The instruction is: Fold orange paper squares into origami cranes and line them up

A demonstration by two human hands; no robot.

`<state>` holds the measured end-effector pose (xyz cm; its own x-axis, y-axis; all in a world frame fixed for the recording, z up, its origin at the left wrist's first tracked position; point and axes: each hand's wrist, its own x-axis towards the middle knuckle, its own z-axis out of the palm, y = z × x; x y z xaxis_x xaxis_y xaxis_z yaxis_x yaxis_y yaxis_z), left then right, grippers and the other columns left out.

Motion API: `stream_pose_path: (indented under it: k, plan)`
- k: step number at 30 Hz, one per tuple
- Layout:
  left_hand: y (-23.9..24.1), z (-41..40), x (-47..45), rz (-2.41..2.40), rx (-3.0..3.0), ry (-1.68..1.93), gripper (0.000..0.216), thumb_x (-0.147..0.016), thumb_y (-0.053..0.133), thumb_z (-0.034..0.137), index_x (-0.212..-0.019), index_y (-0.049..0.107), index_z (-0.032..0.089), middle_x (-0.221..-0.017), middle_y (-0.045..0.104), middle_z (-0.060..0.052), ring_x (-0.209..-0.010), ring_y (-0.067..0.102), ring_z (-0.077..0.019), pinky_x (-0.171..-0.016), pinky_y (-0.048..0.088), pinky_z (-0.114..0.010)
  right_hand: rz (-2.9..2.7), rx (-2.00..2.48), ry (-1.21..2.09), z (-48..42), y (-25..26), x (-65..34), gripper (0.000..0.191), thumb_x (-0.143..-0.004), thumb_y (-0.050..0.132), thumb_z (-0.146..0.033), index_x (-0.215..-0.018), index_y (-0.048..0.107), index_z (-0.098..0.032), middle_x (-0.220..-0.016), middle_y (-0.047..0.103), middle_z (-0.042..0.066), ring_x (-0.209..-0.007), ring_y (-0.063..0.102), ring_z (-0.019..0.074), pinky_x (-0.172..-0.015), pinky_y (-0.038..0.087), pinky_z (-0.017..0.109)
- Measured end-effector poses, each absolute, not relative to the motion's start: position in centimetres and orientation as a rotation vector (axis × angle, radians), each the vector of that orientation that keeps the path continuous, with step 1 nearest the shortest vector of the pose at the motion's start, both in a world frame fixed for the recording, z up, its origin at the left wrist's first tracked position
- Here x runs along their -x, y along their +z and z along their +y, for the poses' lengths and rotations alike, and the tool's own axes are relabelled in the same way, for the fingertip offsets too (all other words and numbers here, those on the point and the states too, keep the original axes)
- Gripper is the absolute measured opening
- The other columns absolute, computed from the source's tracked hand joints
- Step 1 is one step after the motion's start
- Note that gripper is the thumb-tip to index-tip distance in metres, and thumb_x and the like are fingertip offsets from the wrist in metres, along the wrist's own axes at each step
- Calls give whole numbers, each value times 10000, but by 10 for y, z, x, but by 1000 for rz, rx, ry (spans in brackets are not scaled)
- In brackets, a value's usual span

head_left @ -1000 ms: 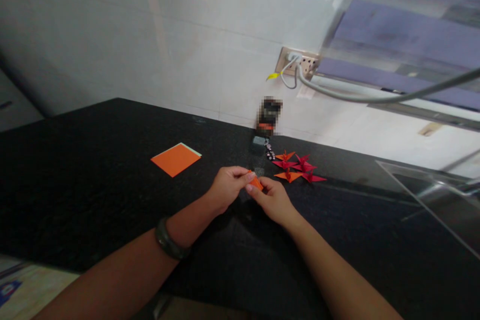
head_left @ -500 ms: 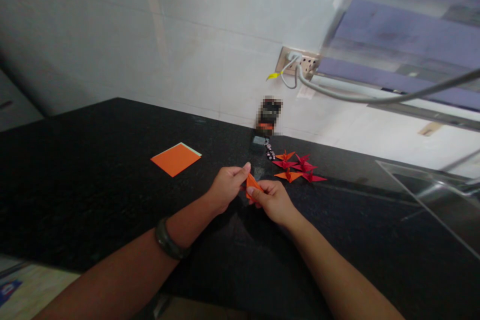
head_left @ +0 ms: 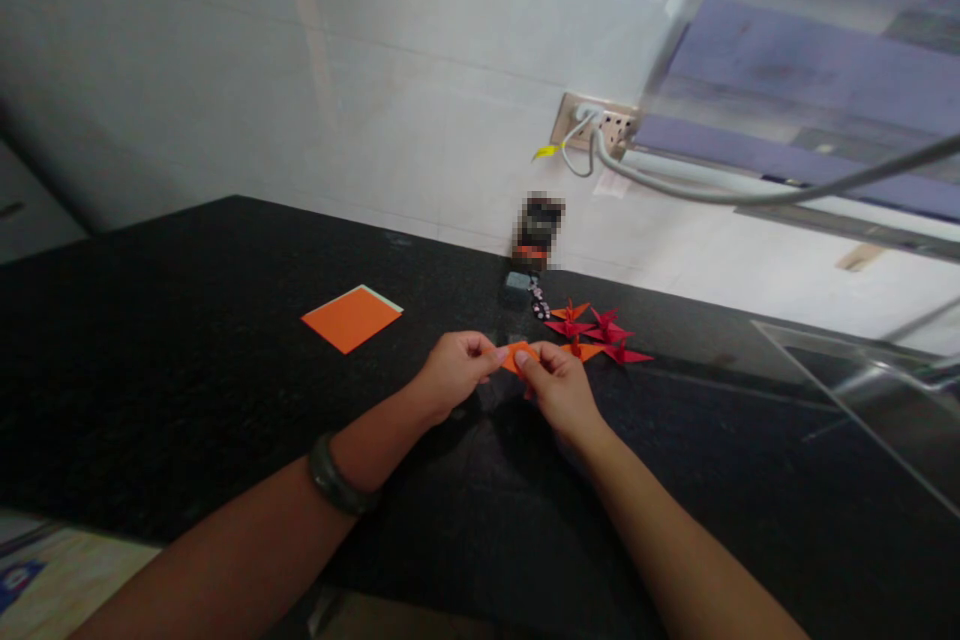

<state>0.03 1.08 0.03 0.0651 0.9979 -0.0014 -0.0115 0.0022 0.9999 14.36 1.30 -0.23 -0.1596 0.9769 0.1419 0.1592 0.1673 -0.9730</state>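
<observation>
Between my two hands is a small folded piece of orange origami paper (head_left: pixel 516 358), held just over the dark countertop. My left hand (head_left: pixel 459 372) pinches its left end between thumb and fingers. On the other side my right hand (head_left: pixel 559 388) grips it, thumb on top, the fingers partly hiding it. Just beyond my right hand stand several folded paper cranes in red and orange, among them a red crane (head_left: pixel 624 354) and an orange crane (head_left: pixel 571 311). A stack of square orange paper (head_left: pixel 352 320) lies to the left of my hands.
Against the wall leans a blurred-out dark device (head_left: pixel 539 230), with a patterned strap (head_left: pixel 538 300) by its foot. A wall socket (head_left: pixel 596 125) has a grey cable (head_left: pixel 690 192) running right. The sink (head_left: pixel 885 390) is at the right of the black countertop (head_left: pixel 187 350).
The orange paper has been turned from upright to lying more level between my fingers. My right hand has shifted slightly up and right, and its fingers have moved along the paper.
</observation>
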Motion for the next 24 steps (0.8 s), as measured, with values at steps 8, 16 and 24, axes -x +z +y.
stream_pose_path:
  k: [8, 16, 24]
  plan:
    - [-11, 4, -5, 1044, -1407, 842, 189, -589, 651, 311, -531, 597, 138, -454, 542, 14, -434, 473, -97, -430, 340, -204, -1481, 1154, 1138, 17, -1, -149, 278, -664, 628, -407, -610, 518, -158, -489, 507, -39, -394, 392, 66, -379, 297, 192]
    - [-1, 3, -6, 1013, -1297, 983, 178, -623, 636, 277, -532, 603, 128, -473, 574, -2, -446, 504, -88, -479, 386, -204, -1460, 1015, 1315, 13, 3, -147, 253, -647, 662, -377, -716, 590, -144, -575, 579, -17, -437, 459, 72, -397, 355, 194]
    - [-6, 8, -4, 1038, -1410, 1063, 243, -669, 605, 347, -573, 618, 125, -543, 608, -23, -504, 523, -107, -504, 382, -217, -1264, 965, 1342, 15, 1, -144, 244, -612, 696, -316, -767, 598, -155, -607, 595, -20, -436, 480, 69, -397, 382, 194]
